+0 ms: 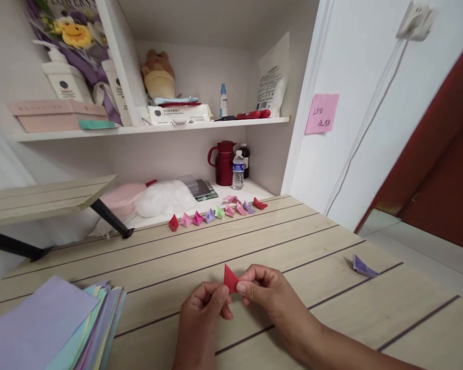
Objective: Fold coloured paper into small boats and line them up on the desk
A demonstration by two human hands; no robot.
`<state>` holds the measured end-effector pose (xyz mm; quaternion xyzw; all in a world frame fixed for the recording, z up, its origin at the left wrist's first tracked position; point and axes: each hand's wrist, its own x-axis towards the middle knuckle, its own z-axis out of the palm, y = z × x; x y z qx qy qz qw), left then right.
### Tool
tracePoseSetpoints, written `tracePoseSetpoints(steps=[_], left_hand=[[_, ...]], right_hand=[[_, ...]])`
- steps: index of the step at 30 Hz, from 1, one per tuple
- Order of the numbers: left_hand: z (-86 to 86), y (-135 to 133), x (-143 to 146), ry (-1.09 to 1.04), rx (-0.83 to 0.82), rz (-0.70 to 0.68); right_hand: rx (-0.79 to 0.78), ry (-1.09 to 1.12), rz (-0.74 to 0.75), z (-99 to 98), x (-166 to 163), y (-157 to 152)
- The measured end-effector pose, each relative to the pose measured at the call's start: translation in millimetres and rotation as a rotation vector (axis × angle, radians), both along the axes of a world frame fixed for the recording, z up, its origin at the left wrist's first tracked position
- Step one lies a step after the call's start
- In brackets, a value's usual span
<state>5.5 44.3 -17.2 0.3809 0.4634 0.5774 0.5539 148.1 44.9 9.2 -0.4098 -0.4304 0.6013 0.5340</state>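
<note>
Between my two hands is a small piece of folded red paper (230, 280), pointed at the top, held up just above the wooden table (170, 267). My left hand (208, 303) pinches its lower left side between thumb and fingers. The right side is pinched by my right hand (268, 290), thumb in front. My fingertips cover the paper's lower corners. Beyond the hands stands a row of small folded paper boats, among them a red one (173, 223), a magenta one (197, 218) and a green one (219, 212). A purple folded paper boat (364, 266) lies apart at the right.
A stack of coloured paper sheets (42, 324) lies at the front left. Behind it stands a small raised shelf (46, 198) on black legs. Further back, a shelf unit holds a dark red jug (224, 163) and a water bottle (238, 170). The table's right edge drops to the floor.
</note>
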Motion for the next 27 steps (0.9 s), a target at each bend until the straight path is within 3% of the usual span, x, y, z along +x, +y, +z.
tracePoseSetpoints(steps=[4,10,15,18,27], left_hand=[[-3.9,3.1,-2.6,-0.017,-0.020,-0.028],[3.7,5.0,-10.1,-0.122,-0.085,-0.241],[12.9,1.2,-10.8,-0.176,-0.081,-0.358],[14.2,-0.2,-11.7,-0.166,-0.074,-0.422],[10.5,0.1,-13.2,-0.139,-0.048,-0.505]], right_hand=[[-0.017,0.011,0.028,2.0,2.2,0.2],[0.084,0.028,0.123,10.6,15.5,4.8],[0.056,0.192,0.331,12.5,13.8,-1.4],[0.061,0.236,0.361,10.6,11.7,-2.4],[0.048,0.200,0.435,7.6,14.2,-3.3]])
